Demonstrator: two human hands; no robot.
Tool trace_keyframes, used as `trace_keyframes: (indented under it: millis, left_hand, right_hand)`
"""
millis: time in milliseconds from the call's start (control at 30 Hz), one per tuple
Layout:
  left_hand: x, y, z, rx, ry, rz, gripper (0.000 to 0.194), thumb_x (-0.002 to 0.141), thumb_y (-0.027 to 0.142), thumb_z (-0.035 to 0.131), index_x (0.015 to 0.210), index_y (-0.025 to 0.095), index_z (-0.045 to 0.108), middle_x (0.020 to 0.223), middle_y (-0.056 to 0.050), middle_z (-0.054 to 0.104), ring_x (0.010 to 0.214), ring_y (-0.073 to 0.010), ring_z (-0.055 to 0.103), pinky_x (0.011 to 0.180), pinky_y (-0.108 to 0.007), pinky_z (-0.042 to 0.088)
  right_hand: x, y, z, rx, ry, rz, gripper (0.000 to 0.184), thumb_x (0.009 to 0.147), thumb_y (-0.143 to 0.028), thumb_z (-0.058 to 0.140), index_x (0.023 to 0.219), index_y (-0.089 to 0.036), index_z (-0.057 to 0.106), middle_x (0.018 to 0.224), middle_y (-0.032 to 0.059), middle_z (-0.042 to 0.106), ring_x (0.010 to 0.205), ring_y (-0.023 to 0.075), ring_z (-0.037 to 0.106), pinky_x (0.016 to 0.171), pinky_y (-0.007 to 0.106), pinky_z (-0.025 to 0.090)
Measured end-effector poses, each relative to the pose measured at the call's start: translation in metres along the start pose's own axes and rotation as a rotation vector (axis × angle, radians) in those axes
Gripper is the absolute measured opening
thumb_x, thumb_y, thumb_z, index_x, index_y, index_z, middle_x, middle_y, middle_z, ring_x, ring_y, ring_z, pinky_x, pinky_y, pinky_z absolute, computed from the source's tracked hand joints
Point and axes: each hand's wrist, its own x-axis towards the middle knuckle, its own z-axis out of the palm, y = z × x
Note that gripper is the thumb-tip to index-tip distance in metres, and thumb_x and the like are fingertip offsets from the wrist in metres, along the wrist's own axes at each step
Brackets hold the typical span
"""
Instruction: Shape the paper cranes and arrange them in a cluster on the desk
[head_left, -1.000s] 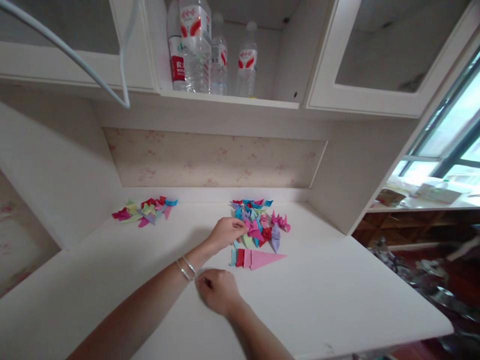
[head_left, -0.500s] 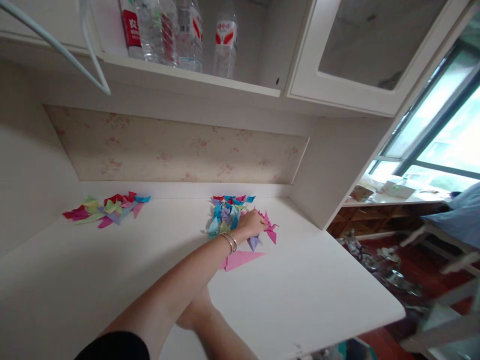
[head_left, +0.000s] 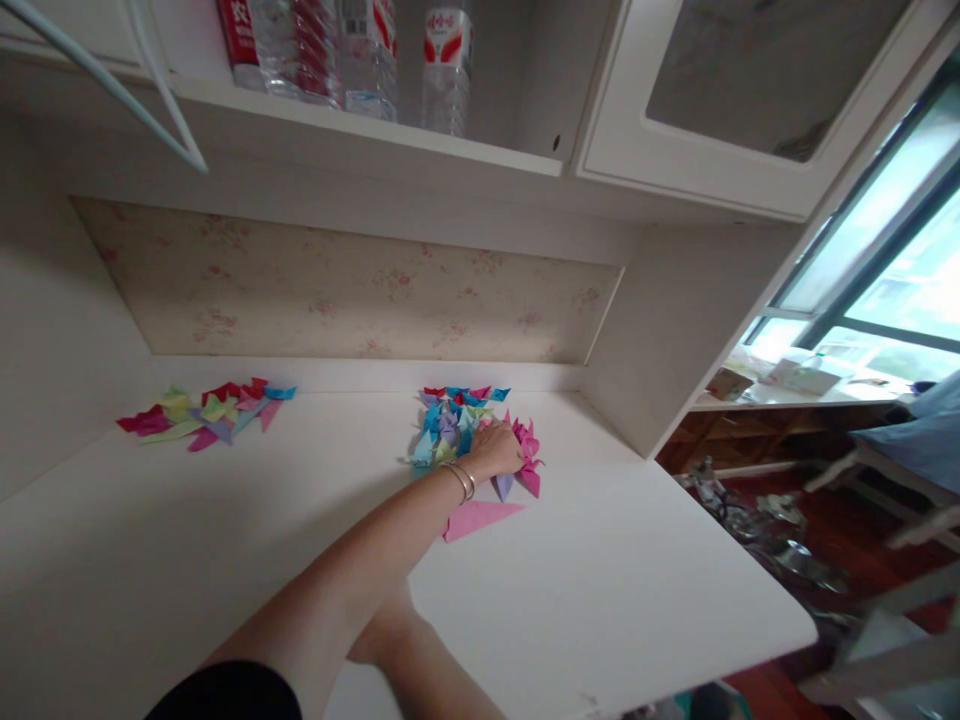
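My left hand (head_left: 498, 449) reaches across to the right-hand group of folded paper cranes (head_left: 448, 428) on the white tabletop, two bangles on its wrist. Its fingers are curled down against a magenta paper crane (head_left: 529, 474) at the group's right edge; their tips are partly hidden. A purple folded point (head_left: 504, 486) shows just below the hand. Nearer to me lies a flat pink folded paper piece (head_left: 480, 519), partly behind the wrist. My right hand (head_left: 381, 628) is low in front, beneath my left forearm, with its fingers out of sight.
A second group of colourful folded papers (head_left: 217, 412) lies at the back left. Plastic bottles (head_left: 447, 75) stand on the shelf above, beside a hanging white cable (head_left: 169, 135). At right the table edge (head_left: 742, 560) ends over a floor with scattered items.
My left hand has drawn slightly in, its fingers more curled. The magenta crane has shifted a little left, closer to the group. My right hand stays low.
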Motion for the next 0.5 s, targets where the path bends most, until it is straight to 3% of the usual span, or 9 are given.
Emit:
trace_keyframes:
  millis: [133, 267, 400, 500]
  left_hand:
    - [-0.003, 0.001, -0.001, 0.063, 0.037, 0.015, 0.014, 0.066, 0.027, 0.066, 0.071, 0.015, 0.072, 0.091, -0.014, 0.068, 0.101, -0.0308, 0.055, 0.089, -0.038, 0.037]
    - [-0.007, -0.001, -0.008, 0.096, 0.065, 0.037, 0.015, 0.068, 0.027, 0.063, 0.071, 0.015, 0.073, 0.089, -0.012, 0.069, 0.096, -0.0267, 0.056, 0.085, -0.035, 0.039]
    - [-0.021, -0.008, -0.026, 0.089, 0.096, 0.084, 0.018, 0.073, 0.026, 0.059, 0.066, 0.018, 0.073, 0.083, -0.008, 0.068, 0.089, -0.0225, 0.057, 0.080, -0.031, 0.041]
    - [-0.048, -0.018, -0.043, 0.088, 0.138, 0.109, 0.024, 0.079, 0.024, 0.052, 0.070, 0.019, 0.074, 0.080, -0.008, 0.066, 0.084, -0.0215, 0.057, 0.079, -0.032, 0.040]
  right_hand:
    - [0.000, -0.001, -0.001, -0.108, 0.034, -0.033, 0.028, 0.087, -0.027, 0.050, 0.112, -0.025, 0.063, 0.123, 0.0034, 0.063, 0.114, 0.0233, 0.052, 0.103, 0.039, 0.035]
    - [-0.001, -0.003, -0.004, -0.090, 0.074, 0.004, 0.027, 0.086, -0.027, 0.047, 0.108, -0.025, 0.063, 0.118, 0.0032, 0.066, 0.114, 0.0263, 0.054, 0.094, 0.040, 0.042]
    - [-0.002, -0.007, -0.011, -0.028, 0.126, 0.109, 0.026, 0.085, -0.026, 0.044, 0.099, -0.024, 0.066, 0.107, 0.0037, 0.070, 0.097, 0.0256, 0.064, 0.074, 0.034, 0.049]
    - [-0.002, -0.010, -0.014, -0.047, 0.111, 0.154, 0.023, 0.083, -0.027, 0.046, 0.087, -0.021, 0.067, 0.094, 0.0064, 0.073, 0.083, 0.0235, 0.068, 0.067, 0.030, 0.047]
